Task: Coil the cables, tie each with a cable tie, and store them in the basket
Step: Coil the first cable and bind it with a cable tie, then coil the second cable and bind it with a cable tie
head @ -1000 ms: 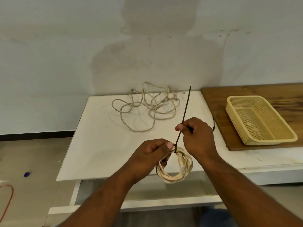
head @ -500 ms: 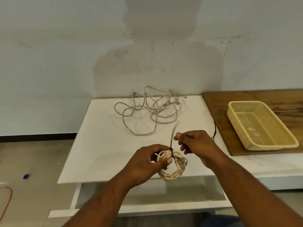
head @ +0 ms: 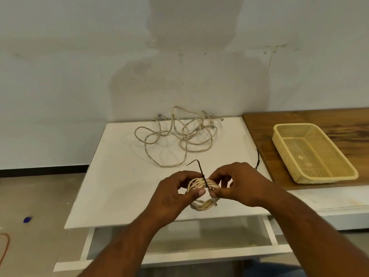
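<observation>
A small beige coiled cable (head: 202,204) is held between both hands above the front of the white table (head: 119,180). My left hand (head: 175,196) grips its left side, thumb on top. My right hand (head: 241,184) pinches its right side. A black cable tie (head: 200,169) is wrapped around the coil's top, its bent tail sticking up and to the left. A loose tangle of beige cables (head: 177,136) lies at the table's back. An empty yellow mesh basket (head: 311,152) stands on the wooden board (head: 259,128) to the right.
Another black cable tie (head: 258,160) lies at the table's right edge beside the board. An open shelf sits beneath the tabletop. On the floor at the left are a small blue object (head: 27,219) and a red cable (head: 6,246). A wall closes the back.
The right hand let go of the tie's tail and came down onto the coil. The tail, straight and long a second ago, now stands short and bent above the coil.
</observation>
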